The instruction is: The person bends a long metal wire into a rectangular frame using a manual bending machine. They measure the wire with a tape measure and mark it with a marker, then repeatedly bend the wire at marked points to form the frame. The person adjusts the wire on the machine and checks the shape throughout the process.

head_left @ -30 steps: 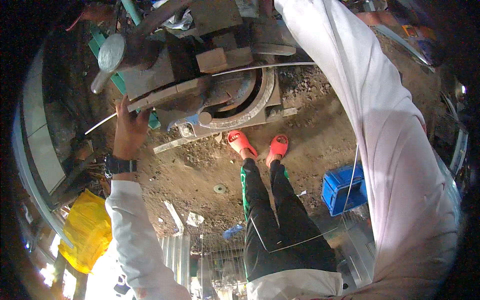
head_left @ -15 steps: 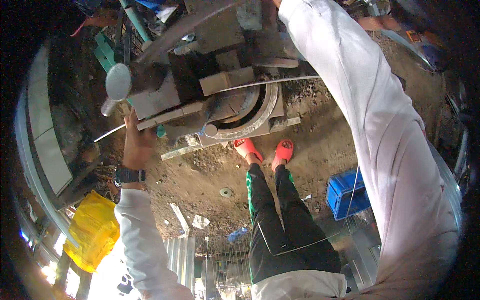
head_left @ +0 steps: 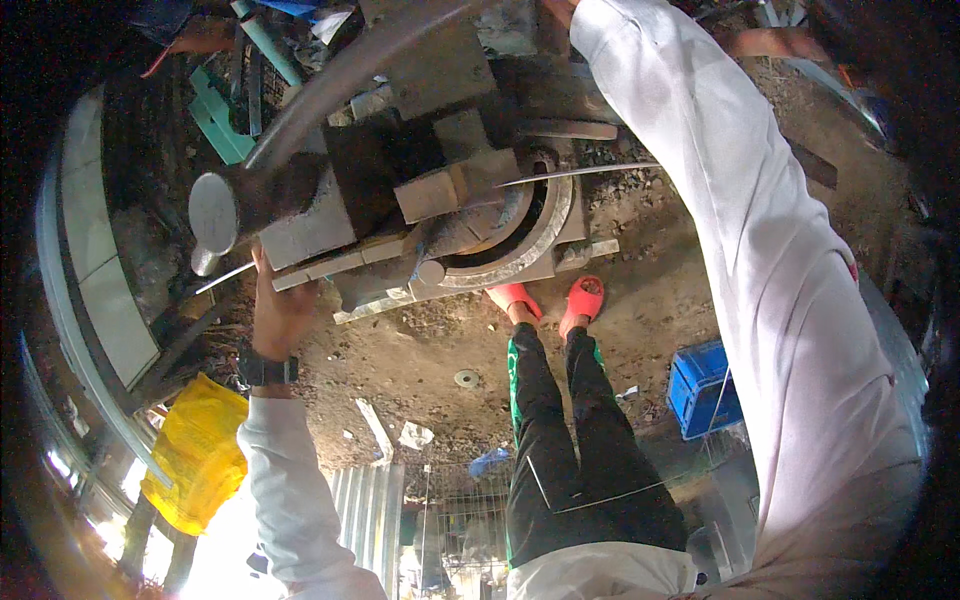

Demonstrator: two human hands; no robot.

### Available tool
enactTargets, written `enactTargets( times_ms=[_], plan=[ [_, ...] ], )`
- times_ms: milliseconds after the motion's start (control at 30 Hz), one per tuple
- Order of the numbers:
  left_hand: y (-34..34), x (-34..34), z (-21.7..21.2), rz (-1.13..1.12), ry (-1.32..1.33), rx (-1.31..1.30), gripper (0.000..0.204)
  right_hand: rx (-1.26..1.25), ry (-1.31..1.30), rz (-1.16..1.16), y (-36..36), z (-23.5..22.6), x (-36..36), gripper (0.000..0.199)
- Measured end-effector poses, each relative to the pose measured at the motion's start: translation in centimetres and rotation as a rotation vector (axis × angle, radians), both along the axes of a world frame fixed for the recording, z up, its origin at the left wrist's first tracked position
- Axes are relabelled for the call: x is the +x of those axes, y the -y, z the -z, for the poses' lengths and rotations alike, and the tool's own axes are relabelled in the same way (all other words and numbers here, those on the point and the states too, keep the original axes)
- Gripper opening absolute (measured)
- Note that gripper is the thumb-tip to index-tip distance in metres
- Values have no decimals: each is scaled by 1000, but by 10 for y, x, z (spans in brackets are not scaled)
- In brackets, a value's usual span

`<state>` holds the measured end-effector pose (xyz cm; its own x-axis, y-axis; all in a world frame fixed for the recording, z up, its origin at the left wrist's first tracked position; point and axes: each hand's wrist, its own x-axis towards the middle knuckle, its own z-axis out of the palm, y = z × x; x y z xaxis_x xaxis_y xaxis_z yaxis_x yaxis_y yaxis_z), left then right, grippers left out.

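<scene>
My left hand, with a black watch on its wrist, grips a thin steel rod right at the lower left edge of a heavy grey bending machine. The rod's free end sticks out to the left of the hand. More thin rod comes out past the machine's round curved disc on the right. My right arm in a white sleeve reaches up past the machine. Only a sliver of my right hand shows at the top edge, and its grip is hidden.
A long grey pipe lever rises over the machine. My feet in red sandals stand on bare dirt beside it. A blue crate sits at the right, a yellow bag at the lower left. Corrugated sheet and wire mesh lie behind me. Green pipes lie at the upper left.
The machine now looks larger and lower in the picture as my head has come closer. My left hand has stayed on the rod and slid down with it.
</scene>
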<state>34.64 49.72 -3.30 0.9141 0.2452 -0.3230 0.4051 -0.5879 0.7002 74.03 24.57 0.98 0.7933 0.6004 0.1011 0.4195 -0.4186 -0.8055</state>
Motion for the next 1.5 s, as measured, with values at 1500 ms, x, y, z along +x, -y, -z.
enactTargets(
  times_ms=[1500],
  plan=[
    [326, -190, -90, -740, -152, -779, 58, 237, -1360, 724, 453, -45, -593, 45]
  ],
)
